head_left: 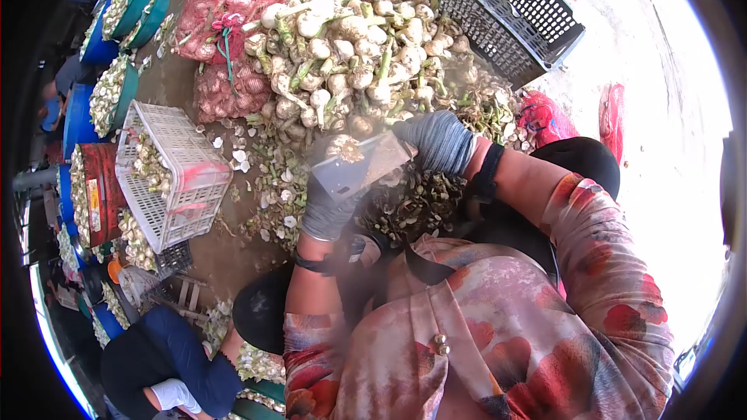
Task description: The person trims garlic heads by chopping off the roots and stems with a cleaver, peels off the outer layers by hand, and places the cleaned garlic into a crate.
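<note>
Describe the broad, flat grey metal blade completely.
The broad, flat grey metal blade looks roughly rectangular and somewhat shiny. The grey-gloved right hand grips one end, hiding any handle. In view, it slants across the grey-gloved left hand, beside a whitish, round garlic bulb; whether they touch is unclear.

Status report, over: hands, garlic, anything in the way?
Right hand gripping wide blade. Left hand holding garlic bulb at the blade. Blade hides part of left hand. Garlic heap just beyond.
</note>
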{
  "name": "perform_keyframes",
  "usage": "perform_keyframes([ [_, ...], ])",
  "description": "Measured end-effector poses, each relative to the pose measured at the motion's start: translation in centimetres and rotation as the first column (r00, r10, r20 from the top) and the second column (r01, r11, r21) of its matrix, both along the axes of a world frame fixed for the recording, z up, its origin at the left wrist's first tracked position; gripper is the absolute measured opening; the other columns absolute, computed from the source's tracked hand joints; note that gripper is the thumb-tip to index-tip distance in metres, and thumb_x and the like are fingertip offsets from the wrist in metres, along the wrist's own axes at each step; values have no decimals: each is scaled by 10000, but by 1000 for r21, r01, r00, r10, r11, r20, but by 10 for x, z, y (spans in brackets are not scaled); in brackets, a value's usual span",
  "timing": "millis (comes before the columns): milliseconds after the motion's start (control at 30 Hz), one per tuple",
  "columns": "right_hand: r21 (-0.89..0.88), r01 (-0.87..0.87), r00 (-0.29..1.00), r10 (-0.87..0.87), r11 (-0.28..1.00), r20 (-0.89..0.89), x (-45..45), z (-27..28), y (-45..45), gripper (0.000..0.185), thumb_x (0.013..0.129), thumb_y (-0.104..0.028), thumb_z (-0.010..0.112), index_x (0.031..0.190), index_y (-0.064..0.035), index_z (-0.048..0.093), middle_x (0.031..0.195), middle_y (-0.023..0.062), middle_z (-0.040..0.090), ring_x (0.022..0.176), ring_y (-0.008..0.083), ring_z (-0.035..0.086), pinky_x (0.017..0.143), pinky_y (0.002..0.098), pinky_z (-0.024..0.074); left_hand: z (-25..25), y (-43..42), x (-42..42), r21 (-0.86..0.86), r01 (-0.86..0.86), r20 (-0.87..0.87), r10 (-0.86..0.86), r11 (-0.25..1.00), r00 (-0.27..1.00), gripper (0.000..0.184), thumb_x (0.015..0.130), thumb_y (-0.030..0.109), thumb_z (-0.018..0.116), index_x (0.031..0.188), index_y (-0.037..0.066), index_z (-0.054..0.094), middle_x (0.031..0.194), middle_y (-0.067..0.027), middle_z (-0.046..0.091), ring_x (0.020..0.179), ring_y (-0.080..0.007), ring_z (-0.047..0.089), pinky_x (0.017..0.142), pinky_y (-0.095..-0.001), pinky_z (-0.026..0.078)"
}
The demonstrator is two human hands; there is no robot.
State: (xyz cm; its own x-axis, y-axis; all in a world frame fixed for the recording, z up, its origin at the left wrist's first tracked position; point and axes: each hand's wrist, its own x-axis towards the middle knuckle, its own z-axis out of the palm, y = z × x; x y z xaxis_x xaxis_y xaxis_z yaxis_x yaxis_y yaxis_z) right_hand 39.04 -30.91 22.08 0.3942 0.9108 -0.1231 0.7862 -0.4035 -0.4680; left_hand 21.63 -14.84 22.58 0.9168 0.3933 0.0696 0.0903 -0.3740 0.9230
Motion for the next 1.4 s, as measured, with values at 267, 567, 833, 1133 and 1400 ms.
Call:
perform_keyframes([
  [267, 53, 365, 517, -156, 929, -842, -1, -3, 10, 518, 860, -565, 604, 938, -56, 658, 633, 67, 638, 611, 192, 601, 583, 342, 487, 30, 8, 22, 54, -18, -3, 18, 998, 1000, 629, 692, 84, 802, 1202, 37, 436, 1093, -90, 542, 997, -190, 548, 861, -327, 473],
  [567, 324, 103, 901, 49, 940, -430, -14, 17, 21, 446, 786, -409, 723, 1075, -88, 612, 951, 135, 672, 865, 313, 650, 770, 379, 500, -1, -2, 24, -940, -61, -39, 71, 337, 997, 621, 876, 452, 615, 1328, 66, 436, 1293, -85, 490, 1201, -277, 487, 981, -431, 450],
  [833, 11, -28, 970, 29, 1000, -243, 4, 8, 13, 347, 818, -393, 652, 985, -89, 646, 775, 177, 658, 743, 375, 641, 662, 442, 508, 8, 0, 17, -246, -106, -54, 95, 963, 994, 300, 922, 174, 598, 1176, 13, 601, 1125, -80, 610, 1007, -175, 566, 891, -307, 458],
  [1133, -33, 506, 694, -430, 862, -578, 31, -30, 1, 412, 839, -378, 662, 857, 30, 603, 677, 179, 625, 623, 269, 599, 633, 376, 487, 43, 196, -46, -956, 45, 252, 737, 289, 627, 745, 935, 446, 503, 1397, -76, 241, 1411, -255, 357, 1338, -361, 328, 1098, -486, 333],
  [1400, 62, 542, 666, -382, 838, -641, 28, -16, 19, 236, 890, -252, 639, 855, -20, 619, 666, 63, 631, 550, 141, 543, 568, 317, 477, -102, 217, 124, 317, -444, -513, 545, 838, 663, 772, 790, 585, 631, 1147, -98, 582, 1212, -254, 589, 1190, -365, 528, 1004, -379, 392],
])
